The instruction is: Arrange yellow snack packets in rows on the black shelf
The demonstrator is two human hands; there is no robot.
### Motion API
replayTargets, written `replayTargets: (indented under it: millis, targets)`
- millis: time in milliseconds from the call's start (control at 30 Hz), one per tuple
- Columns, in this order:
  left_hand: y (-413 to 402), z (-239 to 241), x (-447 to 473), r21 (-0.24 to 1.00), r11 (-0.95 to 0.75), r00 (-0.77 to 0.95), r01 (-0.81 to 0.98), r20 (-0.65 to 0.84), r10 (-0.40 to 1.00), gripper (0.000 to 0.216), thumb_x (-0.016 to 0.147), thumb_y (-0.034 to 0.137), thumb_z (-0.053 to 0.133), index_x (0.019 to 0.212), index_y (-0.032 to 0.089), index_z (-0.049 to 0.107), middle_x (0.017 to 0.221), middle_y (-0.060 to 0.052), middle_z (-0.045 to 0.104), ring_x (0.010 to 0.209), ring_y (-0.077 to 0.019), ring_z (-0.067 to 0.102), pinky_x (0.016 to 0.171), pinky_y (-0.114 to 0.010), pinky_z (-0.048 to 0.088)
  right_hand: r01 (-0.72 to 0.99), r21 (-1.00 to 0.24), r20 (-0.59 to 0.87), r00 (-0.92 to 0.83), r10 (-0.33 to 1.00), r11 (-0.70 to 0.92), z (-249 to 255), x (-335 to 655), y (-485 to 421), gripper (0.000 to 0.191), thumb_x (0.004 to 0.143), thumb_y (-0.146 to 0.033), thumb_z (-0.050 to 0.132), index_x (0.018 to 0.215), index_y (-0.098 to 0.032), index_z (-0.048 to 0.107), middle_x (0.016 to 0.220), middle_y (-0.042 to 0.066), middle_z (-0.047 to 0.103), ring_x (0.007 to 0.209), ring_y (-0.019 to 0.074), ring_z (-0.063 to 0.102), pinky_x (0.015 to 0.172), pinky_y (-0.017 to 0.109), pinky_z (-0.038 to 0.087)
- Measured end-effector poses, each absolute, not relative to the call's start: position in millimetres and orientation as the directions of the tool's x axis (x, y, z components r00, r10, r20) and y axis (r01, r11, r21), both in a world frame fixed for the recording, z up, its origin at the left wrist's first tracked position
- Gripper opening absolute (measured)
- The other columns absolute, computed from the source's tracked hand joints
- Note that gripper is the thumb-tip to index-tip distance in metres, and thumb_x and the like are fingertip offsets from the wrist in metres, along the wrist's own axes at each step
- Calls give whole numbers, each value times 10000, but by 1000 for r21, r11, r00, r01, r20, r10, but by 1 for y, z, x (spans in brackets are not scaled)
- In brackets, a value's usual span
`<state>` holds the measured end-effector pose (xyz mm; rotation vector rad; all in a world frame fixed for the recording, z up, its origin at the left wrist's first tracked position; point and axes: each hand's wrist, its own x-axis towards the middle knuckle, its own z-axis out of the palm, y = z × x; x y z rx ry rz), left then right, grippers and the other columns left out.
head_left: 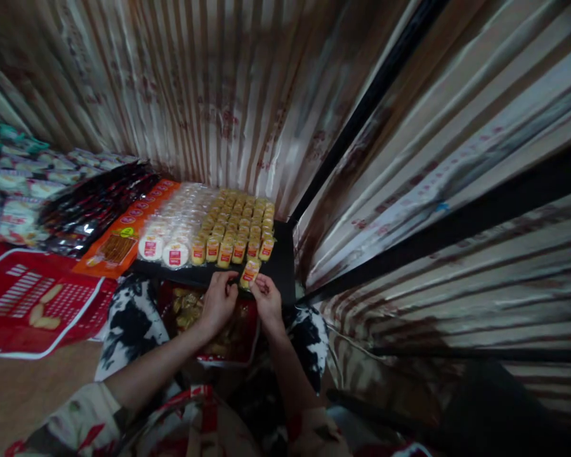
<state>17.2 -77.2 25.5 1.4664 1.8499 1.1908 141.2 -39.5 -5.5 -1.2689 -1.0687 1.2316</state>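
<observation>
My right hand point(268, 303) pinches the lower right corner of a small yellow snack packet point(250, 273) with a red and white label. This packet tilts above the front edge of a black table point(285, 260). Just left of it, my left hand point(217, 303) is half curled, thumb and forefinger apart, with nothing visible between them. Behind the hands, similar yellow packets point(239, 247) stand in close rows. Below, between my knees, a red basket point(254, 336) holds a heap of yellowish packets point(185, 308), partly hidden by my left arm.
Left of the yellow rows lie round white packets point(175, 255), an orange pack point(118, 244) and dark shiny packs point(90, 209). White bags point(19, 216) are piled farther left. A red basket-patterned sheet or crate point(14, 304) lies at lower left. Striped curtain point(219, 95) and black bars point(438, 235) enclose the right.
</observation>
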Motion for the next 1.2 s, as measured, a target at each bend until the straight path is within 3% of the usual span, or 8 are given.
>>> replayTargets:
  millis: [133,333,767,1000,1200]
  targets:
    - [-69,18,27,865,-15,-240,501,156,958,271,761,112,440,978,150,598,967,-81,585,940,-191,568,872,-358,473,29,-999,-30,100,995,-33,-11,144,-22,247,658,-322,645,859,-181,629,775,32,673,709,147,608,719,288,509]
    - [-62,12,33,909,-8,-274,416,133,953,363,730,66,438,1064,150,552,1047,-86,529,851,-149,586,851,-345,494,103,-995,-14,22,1000,-17,-19,130,-4,273,686,-325,604,925,-195,624,850,26,661,758,146,604,725,270,501]
    - [-53,-6,16,802,32,-231,596,133,964,481,734,61,410,1200,144,499,1177,-109,504,1105,-217,511,998,-398,409,333,-942,52,41,998,35,-27,110,6,258,728,-300,558,968,-205,565,860,14,637,746,140,592,701,265,484]
    - [-49,-14,17,781,27,-213,624,136,968,529,748,64,388,1269,120,461,1206,-130,496,1133,-221,505,998,-378,410,443,-890,149,50,988,112,-24,110,4,175,759,-301,515,893,-204,572,935,40,574,800,154,558,627,242,469]
    - [-46,-15,18,781,25,-214,624,140,967,539,742,55,395,1268,142,467,1194,-126,508,1117,-220,513,990,-381,413,426,-898,139,48,989,105,-27,107,9,161,775,-306,510,866,-195,582,874,28,582,718,137,563,677,258,463]
